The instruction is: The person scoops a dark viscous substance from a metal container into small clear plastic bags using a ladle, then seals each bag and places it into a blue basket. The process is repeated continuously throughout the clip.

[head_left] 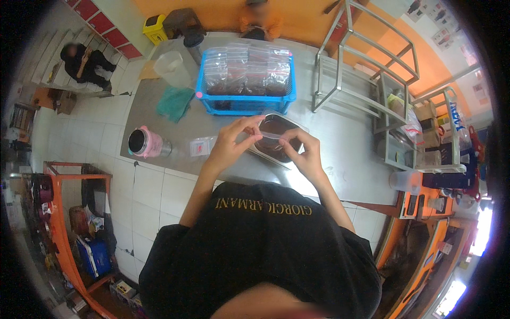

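My left hand (234,142) pinches one end of a small clear plastic bag (271,136) between thumb and fingers. At the bag's other end, my right hand (304,151) grips it the same way, so it stretches between the two hands. Under them on the metal table sits a metal tray (277,161) with dark brown contents (275,123). Just beyond the tray stands a blue plastic basket (247,106) filled with rows of clear zip bags (247,69) that hold something brown. A flat clear packet with a white label (200,148) lies left of my left hand.
On the table's left are a pink-sleeved tumbler (146,142), a green cloth (174,103) and a translucent pitcher (172,69). A metal frame rack (345,64) stands at the right. One person (258,24) sits beyond the table, another (82,64) on the left steps.
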{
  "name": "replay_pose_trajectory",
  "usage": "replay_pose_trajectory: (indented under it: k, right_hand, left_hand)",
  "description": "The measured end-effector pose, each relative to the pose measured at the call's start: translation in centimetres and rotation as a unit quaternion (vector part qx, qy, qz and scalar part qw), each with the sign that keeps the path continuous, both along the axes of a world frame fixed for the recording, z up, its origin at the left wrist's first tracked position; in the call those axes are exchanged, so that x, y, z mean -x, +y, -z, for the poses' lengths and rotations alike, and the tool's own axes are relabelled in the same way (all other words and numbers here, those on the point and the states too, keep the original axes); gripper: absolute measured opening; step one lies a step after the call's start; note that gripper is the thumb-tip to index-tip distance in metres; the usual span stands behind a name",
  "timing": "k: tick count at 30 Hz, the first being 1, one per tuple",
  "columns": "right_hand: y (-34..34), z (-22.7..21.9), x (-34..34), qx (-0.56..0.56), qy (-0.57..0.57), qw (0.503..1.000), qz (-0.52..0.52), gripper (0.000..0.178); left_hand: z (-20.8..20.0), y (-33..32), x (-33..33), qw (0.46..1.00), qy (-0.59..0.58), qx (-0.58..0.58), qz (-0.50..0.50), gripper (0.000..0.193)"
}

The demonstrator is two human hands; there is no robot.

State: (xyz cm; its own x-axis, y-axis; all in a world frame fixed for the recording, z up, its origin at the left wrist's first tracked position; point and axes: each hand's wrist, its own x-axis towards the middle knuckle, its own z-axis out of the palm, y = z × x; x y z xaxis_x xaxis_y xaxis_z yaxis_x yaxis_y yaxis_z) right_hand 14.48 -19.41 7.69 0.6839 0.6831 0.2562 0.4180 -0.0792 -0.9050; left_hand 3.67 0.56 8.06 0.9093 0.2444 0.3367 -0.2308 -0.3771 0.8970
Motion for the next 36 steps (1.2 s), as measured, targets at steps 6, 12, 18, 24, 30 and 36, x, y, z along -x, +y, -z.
replay_pose_trajectory:
  k: [6, 12, 18, 24, 30, 36]
  right_hand:
    - [1.9, 0.0, 0.2, -0.039, -0.113, 0.992, -0.035, 0.012]
    - [3.8, 0.3, 1.1, -0.027, -0.098, 0.992, -0.076, 0.014]
    - [4.7, 0.5, 0.5, -0.002, -0.110, 0.989, -0.101, 0.018]
    - [7.8, 3.9, 1.4, 0.007, -0.020, 0.994, -0.106, 0.022]
    - [15.3, 12.3, 1.1, 0.001, 0.337, 0.909, -0.246, 0.021]
    - [22.8, 22.0, -5.5, 0.077, 0.360, 0.921, -0.126, 0.037]
  left_hand:
    - [0.0, 0.6, 0.6, 1.000, -0.004, -0.010, 0.012, 0.046]
    - [0.1, 0.9, 1.3, 1.000, 0.013, -0.019, 0.019, 0.046]
    - [0.4, 3.2, 4.1, 0.998, 0.009, -0.046, -0.039, 0.042]
    - [0.9, 5.5, 6.3, 0.994, 0.052, -0.016, -0.094, 0.045]
    - [1.1, 6.8, 7.8, 0.978, 0.067, -0.038, -0.193, 0.075]
    - [1.4, 9.4, 11.6, 0.971, 0.150, -0.003, -0.186, 0.079]
